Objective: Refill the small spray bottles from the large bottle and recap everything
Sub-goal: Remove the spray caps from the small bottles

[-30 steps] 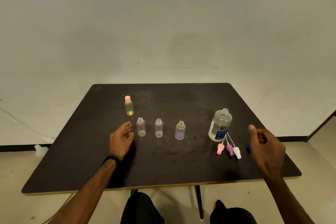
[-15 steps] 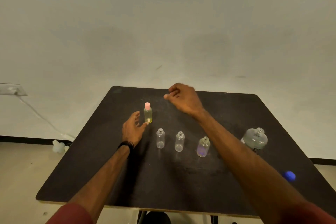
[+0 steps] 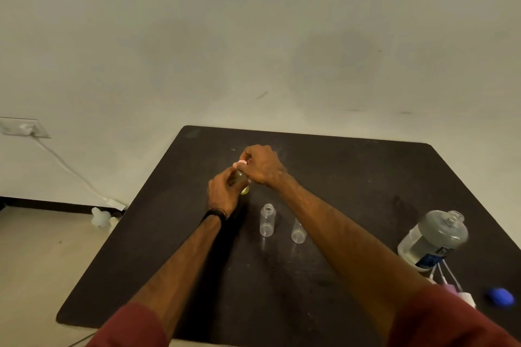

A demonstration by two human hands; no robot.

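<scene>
Toward the far middle of the table [image 3: 366,177] the left hand [image 3: 222,191] is wrapped around the yellow bottle [image 3: 244,190], while the right hand [image 3: 260,165] pinches its pink cap [image 3: 242,162]. Two clear bottles [image 3: 267,220] stand uncapped just nearer, the second partly behind the right forearm; the big bottle [image 3: 431,239] stands open at the right edge, with loose sprayers [image 3: 451,289] and a blue cap [image 3: 498,296] beside it.

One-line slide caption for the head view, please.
Left hand holds the yellow bottle; right hand pinches its pink cap.
</scene>
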